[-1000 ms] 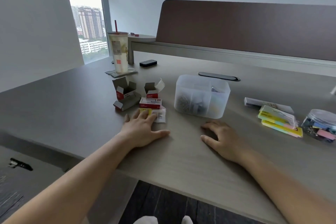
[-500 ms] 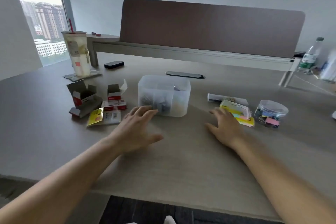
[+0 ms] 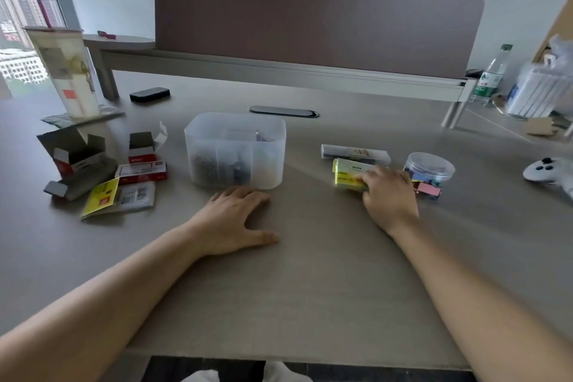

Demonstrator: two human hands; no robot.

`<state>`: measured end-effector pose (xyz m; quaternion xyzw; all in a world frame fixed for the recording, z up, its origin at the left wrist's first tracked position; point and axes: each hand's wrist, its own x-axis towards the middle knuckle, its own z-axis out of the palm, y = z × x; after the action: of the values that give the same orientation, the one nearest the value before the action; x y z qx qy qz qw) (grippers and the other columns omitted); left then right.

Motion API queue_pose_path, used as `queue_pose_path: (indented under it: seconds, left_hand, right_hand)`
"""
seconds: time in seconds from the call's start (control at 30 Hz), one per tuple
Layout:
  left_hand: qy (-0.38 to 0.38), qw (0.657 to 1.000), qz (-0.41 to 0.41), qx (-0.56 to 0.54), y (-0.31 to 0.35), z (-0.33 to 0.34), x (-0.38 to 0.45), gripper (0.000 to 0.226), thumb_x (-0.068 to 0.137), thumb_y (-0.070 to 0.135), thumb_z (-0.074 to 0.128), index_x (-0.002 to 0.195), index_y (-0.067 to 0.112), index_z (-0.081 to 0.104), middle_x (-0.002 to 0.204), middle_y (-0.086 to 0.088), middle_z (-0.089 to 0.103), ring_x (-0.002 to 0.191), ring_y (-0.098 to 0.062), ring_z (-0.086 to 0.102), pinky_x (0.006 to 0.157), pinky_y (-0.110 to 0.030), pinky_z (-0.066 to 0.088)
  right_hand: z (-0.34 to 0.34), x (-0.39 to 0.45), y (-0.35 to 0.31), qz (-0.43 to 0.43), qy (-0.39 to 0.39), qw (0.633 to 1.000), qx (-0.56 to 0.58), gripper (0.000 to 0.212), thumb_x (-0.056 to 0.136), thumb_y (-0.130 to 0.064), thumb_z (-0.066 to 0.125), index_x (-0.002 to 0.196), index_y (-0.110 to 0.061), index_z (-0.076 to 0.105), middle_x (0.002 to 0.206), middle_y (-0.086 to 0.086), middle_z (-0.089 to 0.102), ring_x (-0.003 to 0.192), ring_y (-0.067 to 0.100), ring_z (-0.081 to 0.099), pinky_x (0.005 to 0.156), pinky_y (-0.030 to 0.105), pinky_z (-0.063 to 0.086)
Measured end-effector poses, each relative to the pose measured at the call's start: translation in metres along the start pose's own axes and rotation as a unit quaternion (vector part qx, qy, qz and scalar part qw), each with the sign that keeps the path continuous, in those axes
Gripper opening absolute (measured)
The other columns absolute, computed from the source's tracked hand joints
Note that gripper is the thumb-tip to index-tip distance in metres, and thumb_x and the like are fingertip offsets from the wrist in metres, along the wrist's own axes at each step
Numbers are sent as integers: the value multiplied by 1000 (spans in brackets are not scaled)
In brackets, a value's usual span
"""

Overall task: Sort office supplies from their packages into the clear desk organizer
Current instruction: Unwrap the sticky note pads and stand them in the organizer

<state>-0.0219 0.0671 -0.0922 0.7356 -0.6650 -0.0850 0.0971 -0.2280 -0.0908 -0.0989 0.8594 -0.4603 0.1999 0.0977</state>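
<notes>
Reaching right hand (image 3: 389, 195), fingers curled onto sticky notes pack (image 3: 348, 175) on desk (image 3: 310, 288), right of organizer (image 3: 235, 150); left hand (image 3: 231, 220) flat, released. Risk: wrapped pack slipping, nudging clip jar (image 3: 429, 169) just beside.

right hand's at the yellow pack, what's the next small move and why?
Probably close the right hand on the yellow sticky-note pack and lift it: the fingers already touch it, and the clear organizer sits open just to its left.
</notes>
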Motion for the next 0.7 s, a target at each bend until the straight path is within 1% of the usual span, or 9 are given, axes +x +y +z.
queue_pose_path:
  seconds: [0.07, 0.13, 0.2, 0.27, 0.4, 0.47, 0.53, 0.6, 0.7]
  left_hand:
    - [9, 1000, 2, -9, 0, 1, -1, 109, 40, 80, 21, 137, 29, 27, 147, 2, 27, 135, -18, 25, 111, -29, 19]
    - [22, 999, 2, -37, 0, 1, -1, 101, 49, 78, 33, 137, 28, 28, 146, 1, 29, 134, -18, 26, 109, -28, 21]
    - [67, 994, -4, -90, -1, 1, -1, 84, 66, 64, 53, 137, 24, 30, 145, -1, 31, 134, -18, 26, 107, -25, 22]
    - [138, 977, -9, -161, 1, 0, -1, 70, 76, 42, 64, 135, 20, 34, 142, -2, 35, 131, -16, 31, 104, -23, 24]
    - [186, 892, -13, -411, 8, -7, 0, 58, 79, 16, 63, 131, 13, 37, 122, 0, 48, 116, -14, 48, 94, -23, 40]
    - [185, 820, -12, -541, 10, -14, 0, 37, 83, 8, 56, 118, 9, 43, 101, 2, 57, 94, -12, 59, 77, -19, 52]
    - [194, 769, -39, -608, 8, -18, -1, 13, 86, 8, 51, 99, 11, 50, 87, 2, 59, 77, -9, 61, 64, -22, 55]
    - [204, 744, -71, -633, 2, -20, -2, 7, 87, 7, 51, 85, 14, 51, 82, 0, 59, 71, -12, 61, 61, -30, 54]
    - [194, 764, -81, -610, -8, -20, -4, 9, 86, 7, 52, 82, 15, 51, 80, -1, 58, 72, -15, 60, 60, -29, 54]
  right_hand:
    - [-3, -2, -3, -35, 36, 999, -3, 31, 81, -2, 48, 108, -8, 63, 103, 16, 63, 99, 36, 58, 89, 39, 39]
    - [-8, -4, -8, -63, 109, 991, 48, 25, 74, -5, 50, 91, -4, 68, 80, 17, 66, 72, 36, 65, 67, 37, 50]
    - [-15, -5, -20, -82, 171, 972, 141, 28, 74, -9, 46, 92, -5, 67, 83, 14, 67, 76, 27, 62, 62, 27, 48]
    - [-25, -6, -39, -74, 181, 938, 287, 25, 80, -6, 49, 99, -3, 65, 90, 11, 66, 81, 14, 53, 69, 21, 39]
    - [-39, -12, -80, 18, 42, 827, 560, 18, 87, -4, 51, 85, -17, 63, 82, -7, 61, 74, 7, 57, 66, 18, 50]
    - [-38, -14, -94, 56, -52, 768, 636, 23, 88, -6, 50, 75, -23, 59, 80, -7, 62, 75, 8, 59, 62, 24, 54]
    - [-36, -15, -104, 67, -119, 738, 661, 21, 88, -7, 50, 78, -23, 58, 81, -4, 64, 75, 9, 61, 64, 30, 55]
    - [-36, -14, -110, 58, -150, 737, 656, 11, 88, -8, 52, 87, -18, 56, 86, 2, 64, 76, 11, 62, 62, 26, 55]
    - [-35, -8, -116, 32, -129, 780, 612, 25, 88, -14, 53, 112, -14, 49, 100, 9, 61, 82, 12, 62, 64, 17, 55]
